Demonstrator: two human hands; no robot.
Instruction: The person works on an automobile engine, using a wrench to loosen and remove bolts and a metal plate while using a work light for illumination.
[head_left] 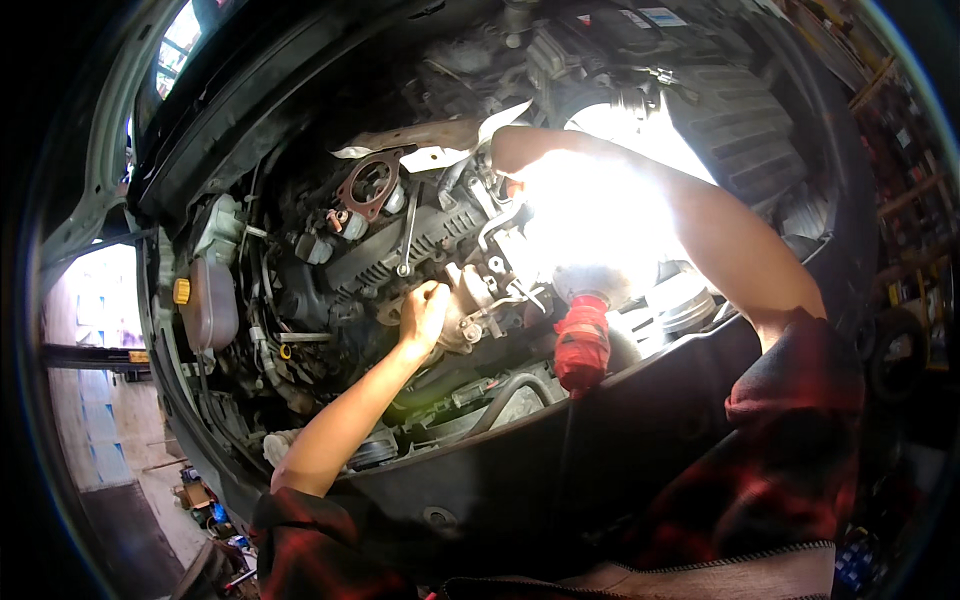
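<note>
My left hand [425, 315] is closed in a fist low in the engine bay, against a metal housing [468, 300]; whatever its fingers hold is hidden. From the right, my right arm crosses over a lit work lamp with a red-wrapped handle [582, 345]. My right hand [512, 152] is bent down among the engine parts beyond the lamp, its fingers lost in glare and behind parts. Between the hands, metal brackets and a bent pipe [497, 225] show. A wrench [408, 235] lies across the ribbed black engine part [435, 235].
A brown flange gasket [350, 190] lies at the back left, near a heat-shield-like metal strip [435, 158]. At the left stands a coolant reservoir [211, 310] with a yellow cap. The car's front edge [480, 462] runs below my arms. Cluttered shelves [915, 220] stand at the right.
</note>
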